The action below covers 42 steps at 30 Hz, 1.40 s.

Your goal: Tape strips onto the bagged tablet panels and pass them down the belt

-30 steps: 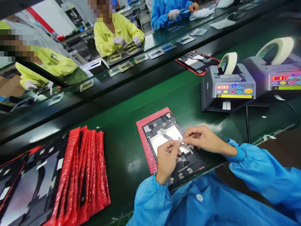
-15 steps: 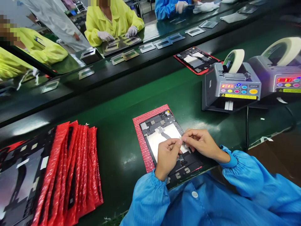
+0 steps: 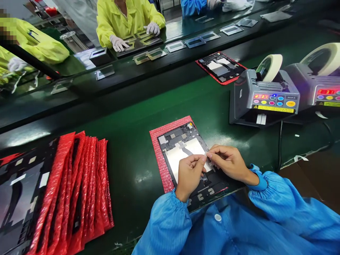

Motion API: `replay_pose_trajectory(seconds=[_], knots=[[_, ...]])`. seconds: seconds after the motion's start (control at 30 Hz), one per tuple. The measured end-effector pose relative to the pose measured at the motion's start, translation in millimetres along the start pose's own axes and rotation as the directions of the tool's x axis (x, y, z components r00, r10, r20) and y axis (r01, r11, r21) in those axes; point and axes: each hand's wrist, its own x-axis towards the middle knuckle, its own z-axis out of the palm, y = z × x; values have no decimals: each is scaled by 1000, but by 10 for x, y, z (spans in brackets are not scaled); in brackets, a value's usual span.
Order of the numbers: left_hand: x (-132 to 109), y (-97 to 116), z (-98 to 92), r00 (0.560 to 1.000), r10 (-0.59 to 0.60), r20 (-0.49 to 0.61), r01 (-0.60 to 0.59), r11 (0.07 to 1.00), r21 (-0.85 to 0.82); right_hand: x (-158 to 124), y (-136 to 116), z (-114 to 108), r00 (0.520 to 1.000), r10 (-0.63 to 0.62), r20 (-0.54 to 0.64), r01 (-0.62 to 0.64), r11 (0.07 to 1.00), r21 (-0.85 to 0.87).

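Note:
My left hand (image 3: 190,175) and my right hand (image 3: 230,163) meet fingertip to fingertip over an opened tablet (image 3: 174,161). Both are closed in a pinch on a small whitish piece of tape (image 3: 207,154), mostly hidden by the fingers. The tablet lies with its inside up, showing a silvery battery, a dark flat cable and black edges. Under it is a red bubble-wrap sheet (image 3: 157,141), showing along its left and far sides. The hands cover part of the tablet's right side.
Tablets in red bubble bags (image 3: 90,184) are stacked at left. Two tape dispensers (image 3: 265,95) stand at right, the nearer with white strips at its outlet. Another opened tablet (image 3: 221,67) lies behind. Metal frames (image 3: 195,41) line a dark belt; a co-worker in yellow (image 3: 130,21) sits beyond.
My hands stay pinched together in almost the same spot over the tablet. The metal frames on the belt have shifted right. The yellow-sleeved co-worker's hands have moved slightly.

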Motion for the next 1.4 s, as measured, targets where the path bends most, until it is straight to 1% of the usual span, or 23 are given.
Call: replay_pose_trajectory(seconds=[0.03, 0.07, 0.1, 0.13, 0.17, 0.2, 0.23, 0.27, 0.3, 0.37, 0.47, 0.53, 0.6, 0.67, 0.77, 0.83, 0.93, 1.1, 1.27, 1.4], knots=[[-31, 8, 4, 998, 46, -43, -43, 996, 81, 18, -13, -17, 1000, 3, -20, -3, 1000, -2], [-74, 14, 6, 988, 133, -75, -116, 974, 197, 44, -20, -48, 999, 22, -42, -22, 1000, -4], [-128, 16, 3, 967, 247, -65, -211, 915, 343, 78, -20, -94, 997, 55, -56, -55, 998, -6], [-189, 13, -5, 932, 361, 5, -317, 811, 492, 118, -12, -151, 994, 98, -56, -99, 995, -10], [-252, 2, -19, 891, 437, 125, -415, 671, 615, 162, 4, -215, 988, 148, -36, -149, 989, -15], [-313, -17, -41, 852, 453, 263, -494, 526, 693, 207, 25, -278, 980, 200, 3, -200, 979, -23], [-367, -42, -71, 824, 423, 376, -543, 405, 736, 250, 49, -335, 967, 249, 52, -248, 968, -29], [-412, -71, -107, 817, 375, 439, -558, 318, 766, 287, 72, -381, 951, 291, 101, -289, 957, -34], [-446, -100, -150, 824, 332, 459, -548, 263, 794, 319, 92, -410, 935, 325, 142, -322, 946, -41], [-487, -139, -240, 851, 284, 443, -505, 205, 838, 364, 117, -422, 912, 362, 196, -356, 932, -65], [-493, -109, -331, 867, 277, 414, -470, 177, 865, 410, 121, -363, 897, 369, 243, -356, 930, -98], [-455, -40, -322, 868, 305, 392, -459, 193, 867, 446, 119, -321, 892, 370, 262, -353, 929, -110], [-372, 26, -258, 864, 339, 372, -458, 221, 861, 488, 128, -302, 883, 375, 282, -355, 927, -119], [-255, 54, -166, 857, 363, 366, -462, 226, 858, 533, 143, -304, 870, 376, 318, -353, 927, -128], [-87, 14, -59, 852, 383, 358, -448, 179, 876, 584, 165, -322, 858, 362, 366, -335, 932, -137], [-28, -35, -32, 849, 402, 343, -433, 154, 888, 602, 173, -329, 855, 350, 383, -322, 937, -137], [-16, -84, -39, 841, 421, 339, -434, 152, 888, 613, 182, -324, 855, 329, 401, -302, 944, -133], [-35, -87, -53, 840, 426, 336, -437, 163, 885, 619, 206, -306, 855, 325, 405, -291, 946, -144], [-13, -64, -49, 851, 402, 337, -434, 181, 882, 614, 219, -296, 864, 309, 398, -270, 951, -152], [8, -37, -39, 860, 388, 333, -423, 176, 889, 604, 234, -283, 872, 309, 379, -270, 951, -152]])
